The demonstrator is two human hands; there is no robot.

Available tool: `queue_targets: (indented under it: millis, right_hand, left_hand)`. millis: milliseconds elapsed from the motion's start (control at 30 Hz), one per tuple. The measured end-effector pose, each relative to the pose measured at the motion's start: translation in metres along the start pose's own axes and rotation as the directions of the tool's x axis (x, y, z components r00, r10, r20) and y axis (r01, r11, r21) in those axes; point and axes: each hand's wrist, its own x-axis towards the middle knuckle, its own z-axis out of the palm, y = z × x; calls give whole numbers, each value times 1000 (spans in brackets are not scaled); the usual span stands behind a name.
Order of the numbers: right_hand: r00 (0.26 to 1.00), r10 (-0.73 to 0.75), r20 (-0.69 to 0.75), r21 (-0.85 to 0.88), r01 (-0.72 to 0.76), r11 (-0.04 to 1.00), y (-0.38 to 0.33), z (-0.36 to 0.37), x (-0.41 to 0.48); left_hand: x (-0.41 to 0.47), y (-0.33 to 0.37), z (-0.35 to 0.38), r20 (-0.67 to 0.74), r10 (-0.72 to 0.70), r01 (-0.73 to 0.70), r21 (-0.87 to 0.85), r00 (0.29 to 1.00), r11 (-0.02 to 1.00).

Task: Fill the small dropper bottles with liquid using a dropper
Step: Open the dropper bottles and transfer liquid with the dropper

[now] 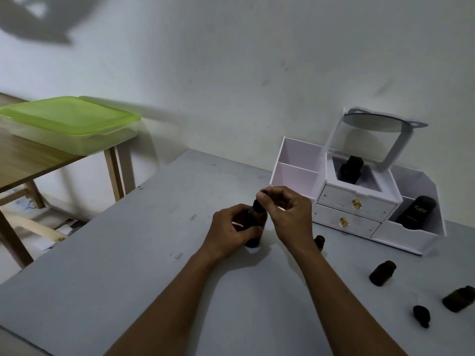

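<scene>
the left hand (231, 227) grips an amber bottle (253, 240) that stands upright on the grey worktop (128, 265), near its middle. its fingers (253, 230) are curled round the glass body. the right hand (288, 211) sits just above and to the right, thumb and fingertips closed in a pinch on the black dropper top (257, 204) at the bottle's neck; the other fingers are loosely bent. whether the top is seated on the neck or lifted off it cannot be told.

a small amber bottle (319, 241) stands just behind the right wrist, partly hidden. further right, a second small bottle (382, 273) stands open, and a third (458, 301) is at the right edge of the view. a loose black dropper cap (422, 316) lies on its side on the near right, between those two and closer to the person.

at the far right of the worktop stands a white organiser (357, 201) with two drawers and a tilted mirror (372, 123) on top. a dark bottle (350, 167) stands in its upper compartment, and a black bottle (416, 213) leans in the right one.

far left, a green-lidded container (69, 119) rests on a wooden table (30, 160).
</scene>
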Motion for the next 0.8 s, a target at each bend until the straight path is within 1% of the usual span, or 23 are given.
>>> queue_targets:
  millis: [200,433,600,800]
  right_hand:
    - [999,-19,-31,-15,18,1000,1,2,2]
    - [1000,-10,-25,-28,10,1000,2,3,3]
    - [999,41,-4,32,-40,999,-4,-2,6]
    - [999,5,-44,139,2,990,-36,-16,22]
  left_hand:
    - [0,0,0,1,-12,12,11,1000,1000]
    - [-1,1,0,1,-6,6,14,1000,1000]
    - [-3,4,-1,8,-29,29,14,1000,999]
    - [-6,9,0,-10,-76,76,1,997,997]
